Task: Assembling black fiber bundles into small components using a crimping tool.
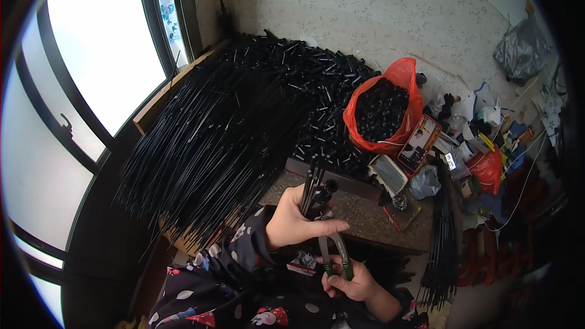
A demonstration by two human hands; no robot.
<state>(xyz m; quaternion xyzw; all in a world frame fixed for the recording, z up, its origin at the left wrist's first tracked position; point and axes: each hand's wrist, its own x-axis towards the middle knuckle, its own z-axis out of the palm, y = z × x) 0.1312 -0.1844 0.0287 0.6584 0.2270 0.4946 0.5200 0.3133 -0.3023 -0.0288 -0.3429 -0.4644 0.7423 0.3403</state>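
Speckled wallpaper (292, 12) rose behind heaped black rods (201, 137). By the brown tabletop (365, 214), the left hand (289, 222) had fingers wrapped around several black sticks (309, 190); the right hand (358, 283) was clasped around green-handled pliers (341, 251).

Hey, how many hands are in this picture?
2. The left hand is at lower center, closed around thin black rods; the right hand, lower and farther right, grips green-handled pliers. No others show.
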